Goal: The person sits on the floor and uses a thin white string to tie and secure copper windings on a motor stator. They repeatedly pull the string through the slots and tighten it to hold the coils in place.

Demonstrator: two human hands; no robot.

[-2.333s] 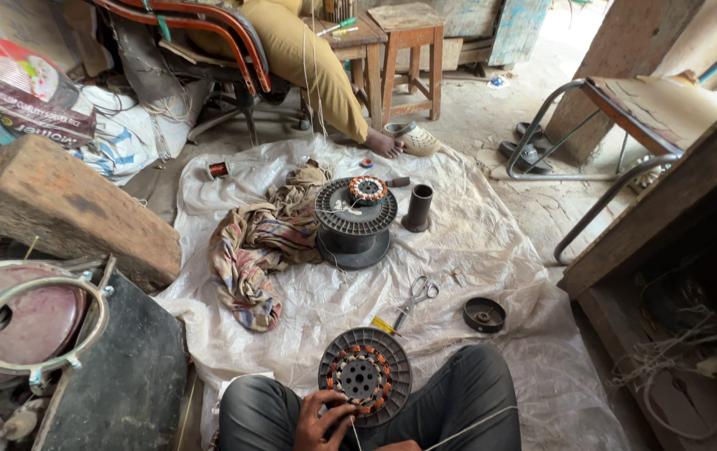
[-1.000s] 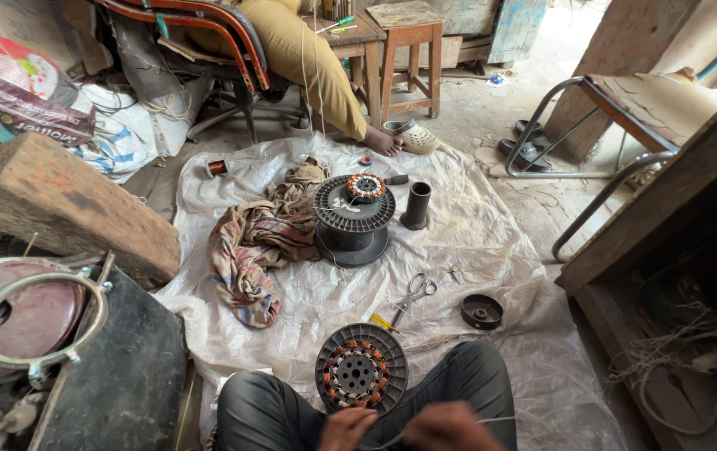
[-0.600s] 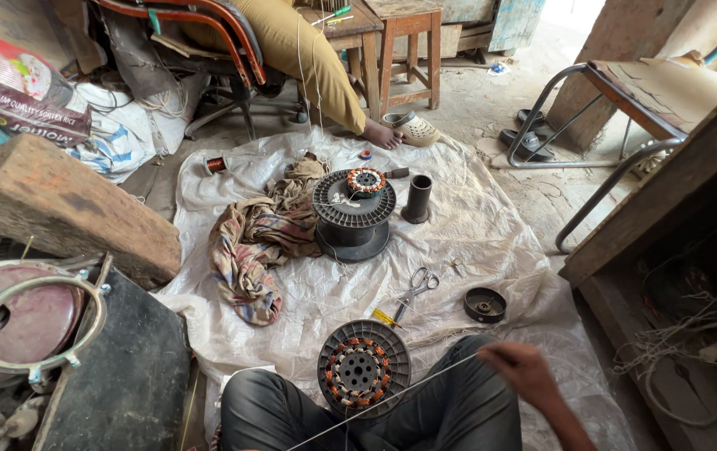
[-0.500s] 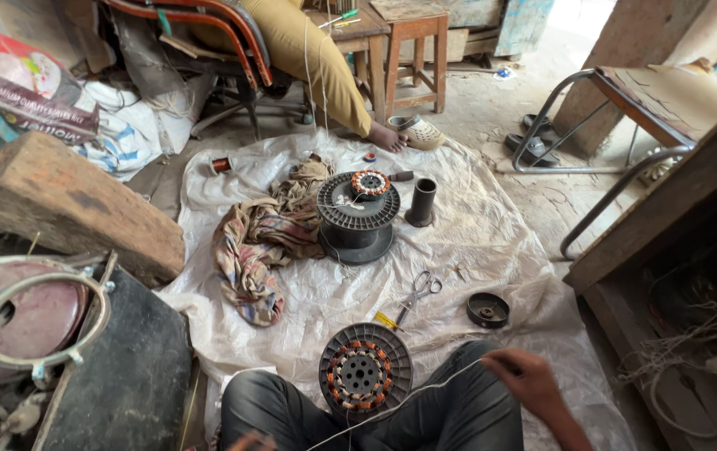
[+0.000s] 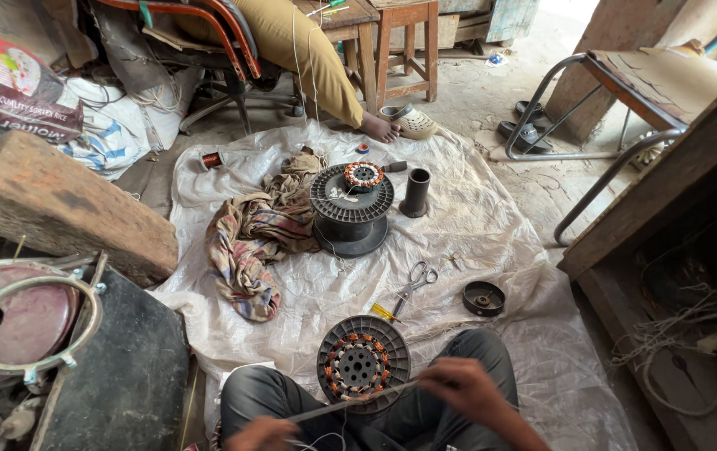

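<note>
My right hand (image 5: pixel 464 391) and left hand (image 5: pixel 260 433) each pinch a thin wire (image 5: pixel 350 403) stretched between them, just below the round wound stator (image 5: pixel 363 363).

Black stator disc (image 5: pixel 363 364) with orange-copper and white windings, sitting on a whitish plastic sheet (image 5: pixel 475 225). Big black spool (image 5: pixel 351 209), and that rag (image 5: pixel 250 242) is striped maroon, tan and grey. Scissors (image 5: pixel 413 281) silver, small yellow tool (image 5: pixel 385 312) next to them.

The right hand (image 5: pixel 463 388) has swung back in from the side, over the stator (image 5: pixel 363 363).
</note>
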